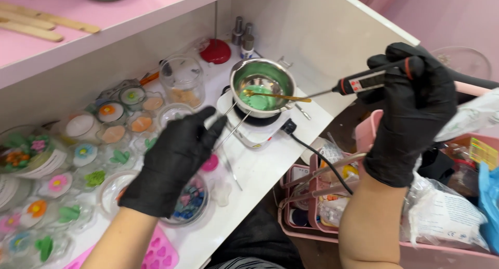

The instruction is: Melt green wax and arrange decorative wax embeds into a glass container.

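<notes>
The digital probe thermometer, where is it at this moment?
In the head view, the thermometer is at the upper right, held in the right hand, its thin probe reaching left into the small metal pot of green wax on the white hot plate.

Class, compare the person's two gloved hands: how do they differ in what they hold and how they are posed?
The right hand is raised and grips a probe thermometer whose tip reaches into the metal pot; the left hand lies lower, fingers at the pot's wire handle. The right is fisted, the left looser. Both wear black gloves.
</notes>
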